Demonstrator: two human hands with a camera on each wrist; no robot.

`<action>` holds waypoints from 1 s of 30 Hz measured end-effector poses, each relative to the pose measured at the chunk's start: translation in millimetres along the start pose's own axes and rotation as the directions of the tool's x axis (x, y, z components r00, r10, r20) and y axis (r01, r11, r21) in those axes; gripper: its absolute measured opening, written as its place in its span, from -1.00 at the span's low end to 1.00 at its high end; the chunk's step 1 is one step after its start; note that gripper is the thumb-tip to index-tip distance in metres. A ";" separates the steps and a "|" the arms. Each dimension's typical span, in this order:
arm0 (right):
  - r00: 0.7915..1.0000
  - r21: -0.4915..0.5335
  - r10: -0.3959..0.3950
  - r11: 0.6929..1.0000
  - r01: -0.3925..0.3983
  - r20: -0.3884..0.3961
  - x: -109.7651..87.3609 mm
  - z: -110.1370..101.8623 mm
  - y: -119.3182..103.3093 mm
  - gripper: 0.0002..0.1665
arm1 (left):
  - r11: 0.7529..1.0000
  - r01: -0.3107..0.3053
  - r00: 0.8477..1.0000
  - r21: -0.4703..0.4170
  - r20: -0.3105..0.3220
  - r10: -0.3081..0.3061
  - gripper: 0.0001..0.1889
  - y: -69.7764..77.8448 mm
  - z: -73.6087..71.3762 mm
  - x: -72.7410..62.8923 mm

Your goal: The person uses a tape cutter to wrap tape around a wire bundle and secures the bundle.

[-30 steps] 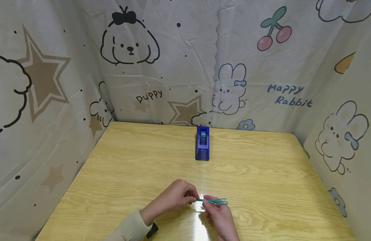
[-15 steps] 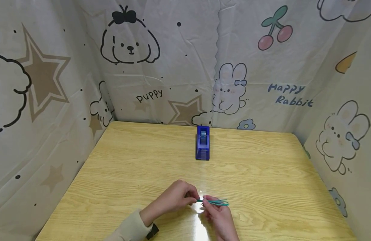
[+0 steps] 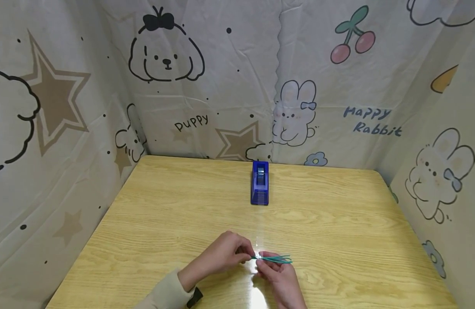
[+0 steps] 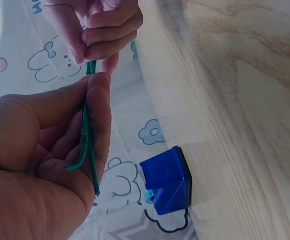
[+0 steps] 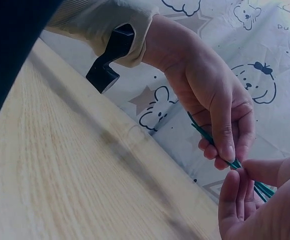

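A folded bundle of thin green wire [image 3: 277, 259] is held between both hands above the near part of the table. My left hand [image 3: 232, 254] pinches one end of it between thumb and fingers. In the left wrist view, two wire tails [image 4: 89, 145], one bent near its tip, run out across the left palm. Close beside it, my right hand [image 3: 281, 279] pinches the bundle with thumb and fingertips, and looped strands stick out to the right. In the right wrist view the fingertips of both hands nearly meet on the green wire [image 5: 234, 163], hiding its middle.
Behind the hands, a blue tape dispenser [image 3: 259, 184] stands near the far edge of the wooden table [image 3: 175, 201]. Printed cloth [image 3: 206, 94] hangs around the back and sides. A black band piece [image 5: 114, 57] sits at the left sleeve cuff.
The right hand's thumb and fingertips have shifted slightly left along the wire toward the left hand. The left hand keeps its pinch almost in place.
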State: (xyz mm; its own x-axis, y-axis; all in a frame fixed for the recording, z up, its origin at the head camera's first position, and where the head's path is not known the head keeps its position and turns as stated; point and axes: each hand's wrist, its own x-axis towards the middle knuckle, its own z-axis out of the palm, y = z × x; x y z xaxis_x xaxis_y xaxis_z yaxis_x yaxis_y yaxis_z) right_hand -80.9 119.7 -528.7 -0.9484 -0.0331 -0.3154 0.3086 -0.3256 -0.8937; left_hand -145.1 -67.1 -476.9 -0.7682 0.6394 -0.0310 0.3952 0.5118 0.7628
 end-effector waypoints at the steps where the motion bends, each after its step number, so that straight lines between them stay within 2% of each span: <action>1: 1.000 0.001 0.002 1.000 -0.002 -0.003 0.2 0.1 0.3 -0.62 | 1.000 0.000 1.000 -0.002 -0.001 0.000 -0.94 -0.1 0.1 -0.4; 11: 1.000 0.011 0.013 1.000 -0.013 -0.009 1.9 0.9 1.4 -0.57 | 1.000 -0.013 1.000 0.005 -0.015 0.013 -0.93 -2.1 1.9 -0.3; 20: 1.000 -0.003 0.018 1.000 -0.018 -0.016 4.6 0.5 3.2 -0.52 | 0.999 0.022 1.000 -0.042 0.016 -0.022 -0.93 -2.8 0.3 1.2; 30: 1.000 -0.059 0.016 0.998 -0.017 -0.024 6.1 0.0 4.3 -0.51 | 0.999 0.023 0.999 -0.047 0.029 -0.022 -0.93 -5.5 -0.1 1.2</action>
State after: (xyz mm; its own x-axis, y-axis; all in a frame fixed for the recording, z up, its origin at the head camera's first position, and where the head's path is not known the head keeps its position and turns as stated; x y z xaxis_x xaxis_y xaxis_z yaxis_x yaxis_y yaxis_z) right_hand -85.3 118.1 -534.6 -0.9414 -0.0152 -0.3370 0.3284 -0.2687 -0.9055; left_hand -148.2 -69.2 -481.0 -0.7618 0.6444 -0.0663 0.3533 0.4990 0.7914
